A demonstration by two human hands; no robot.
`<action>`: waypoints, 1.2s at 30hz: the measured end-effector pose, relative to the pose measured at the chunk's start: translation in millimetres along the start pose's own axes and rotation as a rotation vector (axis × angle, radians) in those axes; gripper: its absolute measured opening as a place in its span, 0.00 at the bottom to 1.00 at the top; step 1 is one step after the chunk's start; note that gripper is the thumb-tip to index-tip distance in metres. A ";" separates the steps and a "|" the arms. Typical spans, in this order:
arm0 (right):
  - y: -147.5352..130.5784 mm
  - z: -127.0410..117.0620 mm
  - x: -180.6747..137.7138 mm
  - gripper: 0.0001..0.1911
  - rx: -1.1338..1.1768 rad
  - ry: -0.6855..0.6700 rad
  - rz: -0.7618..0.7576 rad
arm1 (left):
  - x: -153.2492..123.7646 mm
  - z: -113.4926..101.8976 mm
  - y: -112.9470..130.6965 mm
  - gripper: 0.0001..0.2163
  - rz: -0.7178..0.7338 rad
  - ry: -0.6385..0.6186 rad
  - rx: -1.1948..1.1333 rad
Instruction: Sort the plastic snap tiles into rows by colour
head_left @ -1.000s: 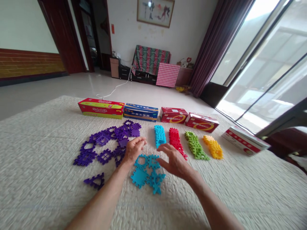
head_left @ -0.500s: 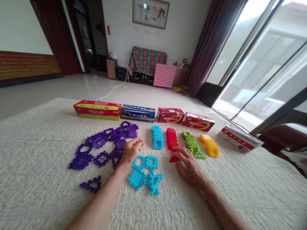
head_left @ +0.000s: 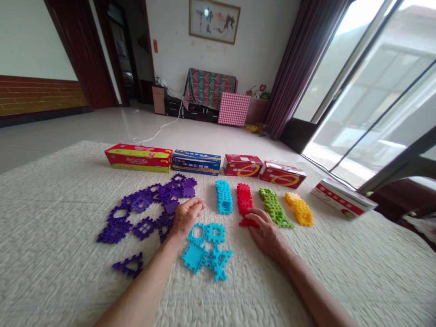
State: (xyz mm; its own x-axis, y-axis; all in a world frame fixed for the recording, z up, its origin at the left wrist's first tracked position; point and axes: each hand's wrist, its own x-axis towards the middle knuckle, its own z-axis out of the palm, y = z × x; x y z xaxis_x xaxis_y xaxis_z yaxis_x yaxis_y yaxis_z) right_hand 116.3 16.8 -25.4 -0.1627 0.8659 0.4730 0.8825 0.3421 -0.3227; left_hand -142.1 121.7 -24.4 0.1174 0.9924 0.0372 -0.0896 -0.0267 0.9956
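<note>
My left hand (head_left: 188,214) rests with curled fingers between the purple pieces and the light-blue ones; nothing shows in it. Beneath and beside its wrist lie loose light-blue interlocking plastic pieces (head_left: 195,257), squares and triangles. My right hand (head_left: 265,230) has its fingers and thumb around a red triangular building piece (head_left: 247,221), partly covered by the fingers. That piece lies at the near end of a red row of stacked pieces (head_left: 244,195). Similar rows in light blue (head_left: 224,197), green (head_left: 272,204) and yellow (head_left: 299,209) stand to either side.
Purple interlocking pieces (head_left: 139,203) spread across the left, with a purple triangle (head_left: 131,265) nearer me. Behind stand a red-and-yellow box (head_left: 138,159), a blue box (head_left: 196,162), two red boxes (head_left: 243,165) and a white-and-red box (head_left: 342,198) on the quilted cover (head_left: 85,290).
My right fingers have drawn closer together, and the red triangular piece has shifted slightly away from me, toward the red row. My left hand stays in place.
</note>
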 end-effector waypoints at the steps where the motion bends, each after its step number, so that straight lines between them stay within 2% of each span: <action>1: 1.0 0.8 0.6 0.15 0.001 0.007 0.001 | 0.4 -0.1 -1.0 0.13 -0.001 -0.001 0.000; 11: 9.7 8.9 7.9 0.14 -0.028 0.068 0.002 | 4.3 -2.0 -10.2 0.13 0.033 -0.015 0.022; 19: 6.7 4.0 5.1 0.14 -0.071 0.087 -0.010 | 0.0 -0.1 -0.2 0.13 0.011 -0.002 0.016; 23: -3.4 -1.7 2.9 0.13 -0.085 0.104 -0.031 | -0.8 0.3 1.3 0.13 -0.001 0.006 -0.001; 26: -22.6 -4.3 1.8 0.13 -0.023 0.056 -0.068 | -0.7 0.5 0.6 0.13 0.018 0.004 -0.007; 31: -62.0 1.1 9.1 0.14 0.150 -0.103 -0.143 | -1.8 1.3 3.5 0.12 0.019 0.011 -0.013; 36: -77.9 2.0 26.3 0.20 0.118 -0.252 -0.188 | -1.0 0.9 2.5 0.13 0.002 0.008 -0.029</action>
State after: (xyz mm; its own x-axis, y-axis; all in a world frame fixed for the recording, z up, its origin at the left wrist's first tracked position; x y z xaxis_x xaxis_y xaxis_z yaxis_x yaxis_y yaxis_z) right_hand 42.4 13.7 10.6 -0.4349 0.8416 0.3203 0.7720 0.5315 -0.3485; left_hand -141.5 120.5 -21.9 0.1096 0.9932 0.0387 -0.1180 -0.0257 0.9927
